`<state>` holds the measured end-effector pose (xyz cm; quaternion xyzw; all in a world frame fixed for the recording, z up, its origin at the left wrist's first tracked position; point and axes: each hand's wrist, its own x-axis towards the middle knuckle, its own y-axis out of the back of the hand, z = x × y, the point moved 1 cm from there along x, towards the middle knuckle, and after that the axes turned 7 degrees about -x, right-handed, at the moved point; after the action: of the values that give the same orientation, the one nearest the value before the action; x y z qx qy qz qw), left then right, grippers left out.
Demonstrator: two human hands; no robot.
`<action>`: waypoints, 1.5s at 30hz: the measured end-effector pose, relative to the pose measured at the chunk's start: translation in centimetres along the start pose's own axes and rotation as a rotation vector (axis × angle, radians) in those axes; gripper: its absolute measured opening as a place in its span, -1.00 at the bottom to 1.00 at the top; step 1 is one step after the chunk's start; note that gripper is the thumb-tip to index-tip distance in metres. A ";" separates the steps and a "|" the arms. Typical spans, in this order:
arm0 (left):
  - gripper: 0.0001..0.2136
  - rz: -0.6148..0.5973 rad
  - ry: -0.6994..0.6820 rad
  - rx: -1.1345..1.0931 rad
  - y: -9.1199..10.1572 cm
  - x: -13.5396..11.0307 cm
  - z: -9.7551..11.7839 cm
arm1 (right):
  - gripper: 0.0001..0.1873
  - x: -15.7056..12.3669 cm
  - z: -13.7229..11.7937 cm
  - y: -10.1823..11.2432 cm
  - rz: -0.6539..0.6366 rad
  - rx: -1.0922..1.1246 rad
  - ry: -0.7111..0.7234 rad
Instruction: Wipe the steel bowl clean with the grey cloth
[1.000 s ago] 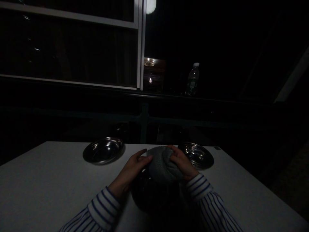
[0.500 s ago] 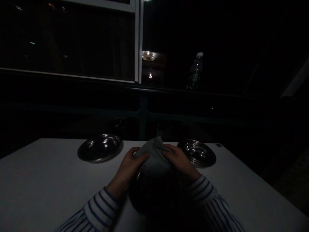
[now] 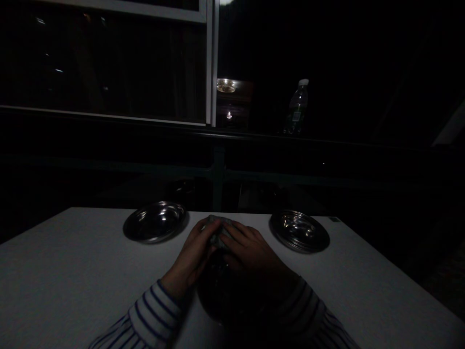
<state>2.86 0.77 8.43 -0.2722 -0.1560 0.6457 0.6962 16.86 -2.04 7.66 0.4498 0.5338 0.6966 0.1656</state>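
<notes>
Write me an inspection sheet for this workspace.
Surface: white tabletop, dimly lit.
Job's things: gray cloth, mostly covered; dark round object below it, too dim to identify.
Clutter: left metal dish and right metal dish, both toward the far edge.
Hands: left hand and right hand together on the cloth.
Cables: nothing seen.
Surroundings: white-capped bottle beyond the table; pale window frame; darkness hides the rest.

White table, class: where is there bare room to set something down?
The white table has bare patches: left, between the left steel dish, left sleeve and table edge; right, between the right steel dish, right sleeve and table edge. Crowded: the middle, where the left hand and right hand hold grey cloth by a dark round vessel.
</notes>
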 end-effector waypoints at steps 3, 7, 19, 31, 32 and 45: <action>-0.77 0.043 -0.001 0.197 0.4 0.1 -0.1 | -0.63 -0.1 0.5 0.1 0.073 0.092 -0.095; -0.79 -0.147 -0.003 0.284 0.6 0.1 -0.1 | -0.54 -0.1 1.4 0.0 0.066 0.383 -0.337; -0.67 0.202 -0.394 0.798 5.9 1.1 -0.7 | -0.79 -0.3 1.5 -0.1 -0.180 -0.140 -0.279; -0.70 0.025 -0.194 0.740 7.7 1.1 -5.0 | -0.72 -0.7 0.0 -5.2 -0.526 -0.083 0.084; -0.72 0.019 -0.198 0.742 7.7 1.1 -5.1 | -0.72 -0.7 0.0 -5.2 -0.530 -0.078 0.087; -0.67 0.011 -0.235 0.611 7.4 1.0 -5.1 | -0.70 -0.3 -0.6 -5.6 -0.591 -0.069 0.087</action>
<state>-0.16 0.96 -0.09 0.0249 -0.0330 0.6933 0.7195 15.16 -0.52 2.49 0.2387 0.6244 0.6544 0.3535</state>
